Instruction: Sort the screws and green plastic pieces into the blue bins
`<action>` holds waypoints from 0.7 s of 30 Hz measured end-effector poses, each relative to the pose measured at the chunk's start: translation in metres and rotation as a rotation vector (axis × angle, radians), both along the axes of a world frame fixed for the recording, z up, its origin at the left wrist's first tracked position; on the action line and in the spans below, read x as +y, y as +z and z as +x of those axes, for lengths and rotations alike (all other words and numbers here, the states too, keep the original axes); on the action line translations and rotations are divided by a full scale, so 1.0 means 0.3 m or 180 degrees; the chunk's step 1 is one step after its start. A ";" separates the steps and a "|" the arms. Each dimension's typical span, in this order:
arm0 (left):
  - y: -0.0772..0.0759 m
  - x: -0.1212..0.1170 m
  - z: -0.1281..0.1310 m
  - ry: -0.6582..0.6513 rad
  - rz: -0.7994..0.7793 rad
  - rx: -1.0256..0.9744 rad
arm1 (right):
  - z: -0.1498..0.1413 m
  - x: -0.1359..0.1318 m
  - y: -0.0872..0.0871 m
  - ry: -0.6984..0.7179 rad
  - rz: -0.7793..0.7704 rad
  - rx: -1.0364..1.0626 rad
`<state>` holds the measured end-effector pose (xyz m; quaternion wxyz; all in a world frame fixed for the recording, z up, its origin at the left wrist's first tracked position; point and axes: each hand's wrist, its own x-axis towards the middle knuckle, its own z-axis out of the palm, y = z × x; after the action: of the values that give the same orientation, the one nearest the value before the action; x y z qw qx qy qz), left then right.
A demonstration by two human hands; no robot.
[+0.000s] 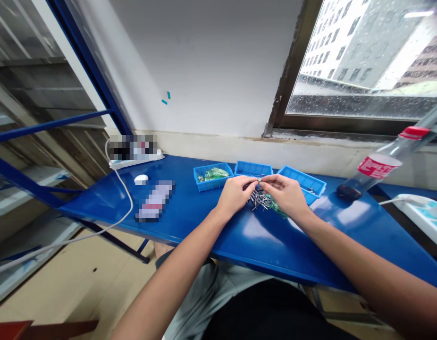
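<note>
My left hand and my right hand meet over the blue table, fingertips pinched together. Between them is a small pale, metallic-looking piece, too small to name. A heap of thin metal pins or rods lies on the table just below the fingers. Some green material sits partly hidden beside the heap, under my right hand. Behind the hands stand three blue bins: the left bin holds green pieces, the middle bin is partly blocked by my hands, and the right bin has a few small pieces.
A cola bottle with a red cap stands on the right. To its right is a white power strip. On the left lie a blurred phone-like object, a white rounded object and a cable. A wall and window rise behind.
</note>
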<state>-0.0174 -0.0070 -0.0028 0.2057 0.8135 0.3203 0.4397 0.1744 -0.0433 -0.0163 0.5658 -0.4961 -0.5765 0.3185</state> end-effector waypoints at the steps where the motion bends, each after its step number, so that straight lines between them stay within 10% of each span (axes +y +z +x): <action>1: 0.000 0.001 -0.001 -0.0009 0.0009 -0.0009 | 0.000 -0.001 0.002 0.0007 -0.0012 -0.0017; 21: 0.016 -0.017 0.000 0.0248 0.0387 -0.0242 | 0.002 -0.001 0.010 0.0152 0.0120 0.0000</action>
<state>-0.0172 -0.0122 0.0020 0.1506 0.7942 0.3164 0.4965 0.1750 -0.0436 -0.0132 0.5672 -0.4714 -0.5941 0.3210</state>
